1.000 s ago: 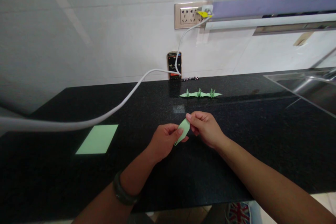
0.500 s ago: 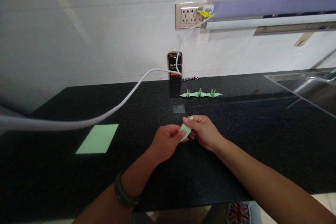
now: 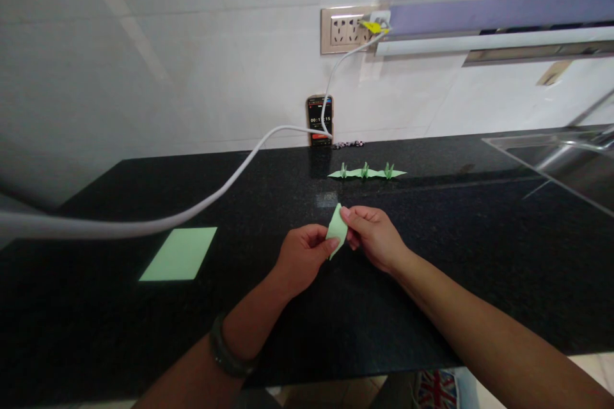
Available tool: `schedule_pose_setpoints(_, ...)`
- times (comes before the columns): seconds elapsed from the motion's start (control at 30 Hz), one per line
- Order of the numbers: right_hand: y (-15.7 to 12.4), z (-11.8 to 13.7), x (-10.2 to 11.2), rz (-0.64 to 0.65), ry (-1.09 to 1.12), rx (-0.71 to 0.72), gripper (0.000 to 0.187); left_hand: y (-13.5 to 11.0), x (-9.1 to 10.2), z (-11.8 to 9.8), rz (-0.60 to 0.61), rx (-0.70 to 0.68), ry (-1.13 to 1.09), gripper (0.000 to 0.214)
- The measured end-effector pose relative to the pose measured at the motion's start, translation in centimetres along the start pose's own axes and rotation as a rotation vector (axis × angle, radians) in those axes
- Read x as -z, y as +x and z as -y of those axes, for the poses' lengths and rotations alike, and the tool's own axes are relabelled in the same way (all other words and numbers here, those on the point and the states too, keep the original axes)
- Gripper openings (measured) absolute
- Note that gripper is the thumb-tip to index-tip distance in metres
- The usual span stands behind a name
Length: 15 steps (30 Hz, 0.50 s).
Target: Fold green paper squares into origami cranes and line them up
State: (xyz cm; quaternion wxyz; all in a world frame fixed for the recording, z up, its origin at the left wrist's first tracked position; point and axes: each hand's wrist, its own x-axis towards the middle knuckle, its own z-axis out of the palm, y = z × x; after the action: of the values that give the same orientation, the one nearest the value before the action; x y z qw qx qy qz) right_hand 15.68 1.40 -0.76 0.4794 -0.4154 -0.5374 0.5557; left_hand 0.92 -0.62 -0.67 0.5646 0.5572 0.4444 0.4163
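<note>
A small folded piece of light green paper (image 3: 337,229) is held just above the black counter (image 3: 455,255), pinched from both sides. My left hand (image 3: 303,258) grips its lower left edge with thumb and fingers closed. On its right edge, my right hand (image 3: 375,236) pinches with curled fingers. The paper stands nearly upright, its pointed tip up. A flat light green square sheet (image 3: 179,254) lies on the counter to the left of my hands.
Three green folded paper cranes (image 3: 366,172) stand in a row behind my hands. A phone (image 3: 319,119) leans on the wall, showing a timer. A white cable (image 3: 201,204) runs from the wall socket (image 3: 346,29) across the counter's left. A steel sink (image 3: 561,156) lies at right.
The folded paper has been turned in my fingers from slanting down-left to nearly upright. Both hands stayed in place, pinching it throughout.
</note>
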Motion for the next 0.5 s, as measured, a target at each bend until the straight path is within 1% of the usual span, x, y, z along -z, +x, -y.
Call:
schedule_pose_setpoints(0.07, -0.06, 0.14, -0.01, -0.043, -0.052, 0.054, 0.037, 0.05, 0.06, 0.05, -0.048, 0.035, -0.026, 0.016)
schedule_pose_setpoints(0.17, -0.33, 0.37, -0.15, -0.123, -0.141, 0.172, 0.023, 0.13, 0.29, 0.09, -0.119, 0.046, -0.057, 0.020)
schedule_pose_setpoints(0.23, -0.51, 0.32, -0.32, -0.119, -0.198, 0.218, 0.019, 0.16, 0.41, 0.11, -0.137, 0.029, -0.059, 0.022)
schedule_pose_setpoints(0.33, -0.57, -0.07, -0.49, -0.106, -0.267, 0.244, 0.018, 0.17, 0.46, 0.21, -0.138, 0.020, -0.060, 0.025)
schedule_pose_setpoints(0.5, -0.37, -0.42, -0.42, -0.105, -0.269, 0.252, 0.015, 0.15, 0.42, 0.30, -0.136, 0.037, -0.072, 0.025)
